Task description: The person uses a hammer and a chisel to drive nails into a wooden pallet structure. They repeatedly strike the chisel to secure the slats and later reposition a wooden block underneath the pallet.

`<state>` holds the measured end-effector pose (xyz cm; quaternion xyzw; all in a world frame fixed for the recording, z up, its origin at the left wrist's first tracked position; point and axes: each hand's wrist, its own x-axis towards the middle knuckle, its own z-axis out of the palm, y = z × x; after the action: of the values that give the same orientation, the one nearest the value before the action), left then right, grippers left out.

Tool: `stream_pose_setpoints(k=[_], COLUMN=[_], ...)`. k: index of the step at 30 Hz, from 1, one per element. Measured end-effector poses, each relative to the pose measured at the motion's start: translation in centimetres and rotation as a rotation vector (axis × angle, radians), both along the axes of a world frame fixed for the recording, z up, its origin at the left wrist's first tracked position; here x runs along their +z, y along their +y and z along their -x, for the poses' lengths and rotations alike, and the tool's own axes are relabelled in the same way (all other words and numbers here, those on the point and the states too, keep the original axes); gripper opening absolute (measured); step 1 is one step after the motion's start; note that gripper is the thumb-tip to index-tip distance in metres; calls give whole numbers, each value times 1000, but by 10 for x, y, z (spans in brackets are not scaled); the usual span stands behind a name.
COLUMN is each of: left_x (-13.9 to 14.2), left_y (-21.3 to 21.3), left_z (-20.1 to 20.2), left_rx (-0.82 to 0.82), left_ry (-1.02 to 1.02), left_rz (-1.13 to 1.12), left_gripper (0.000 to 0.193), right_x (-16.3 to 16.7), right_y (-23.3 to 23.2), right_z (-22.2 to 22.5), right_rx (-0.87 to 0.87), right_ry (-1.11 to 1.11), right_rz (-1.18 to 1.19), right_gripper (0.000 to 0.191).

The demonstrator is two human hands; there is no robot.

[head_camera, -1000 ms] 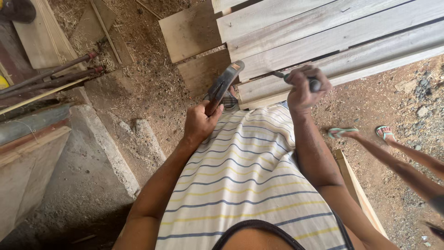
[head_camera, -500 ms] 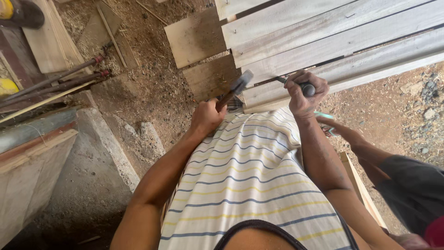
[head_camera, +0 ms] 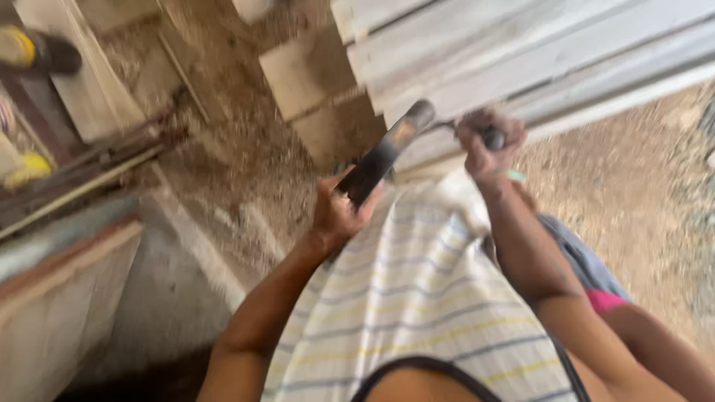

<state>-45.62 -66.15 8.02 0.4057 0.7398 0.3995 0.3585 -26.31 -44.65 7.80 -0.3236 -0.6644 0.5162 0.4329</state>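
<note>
My left hand [head_camera: 337, 212] is closed around the dark handle of a hammer [head_camera: 387, 152], whose head points up and right, close to the tool in my other hand. My right hand [head_camera: 482, 152] grips a dark-handled tool [head_camera: 494, 137]; its thin metal shaft [head_camera: 445, 125] points left towards the hammer head. Both hands are held in front of a stack of pale wooden planks [head_camera: 536, 52]. My striped shirt [head_camera: 417, 298] fills the lower middle. The picture is blurred by motion.
Another person in grey and pink clothing [head_camera: 596, 294] crouches under my right arm. Short wooden blocks [head_camera: 305, 74] lie left of the planks on sawdust-covered ground [head_camera: 223, 171]. At the left are rusty rods [head_camera: 89, 167], a concrete ledge [head_camera: 67, 283] and a board [head_camera: 82, 82].
The hammer head has swung up and right, closer to the tool in my right hand. The other person has moved in under my right arm. The view has turned blurry.
</note>
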Motion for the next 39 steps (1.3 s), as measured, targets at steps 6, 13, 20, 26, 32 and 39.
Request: stream_pose_setpoints(k=[6, 13, 20, 26, 32, 39], left_x=[-12, 1, -16, -37, -44, -35], left_y=[12, 11, 10, 6, 31, 107], left_z=[7, -2, 0, -5, -39, -94], left_rx=[-36, -41, 80, -59, 249, 72], left_ry=[163, 106, 88, 352, 124, 267], left_rz=[87, -158, 36, 184, 191, 703], left_gripper=[24, 21, 22, 22, 31, 33], right_x=[-12, -30, -5, 30, 29, 37], right_y=[10, 7, 7, 17, 54, 105], right_z=[0, -10, -27, -67, -114, -219], right_rx=[14, -13, -77, -129, -237, -274], right_ry=[203, 188, 300, 359, 348, 305], right_rz=[0, 99, 121, 153, 189, 211], right_gripper=[12, 11, 15, 11, 13, 12])
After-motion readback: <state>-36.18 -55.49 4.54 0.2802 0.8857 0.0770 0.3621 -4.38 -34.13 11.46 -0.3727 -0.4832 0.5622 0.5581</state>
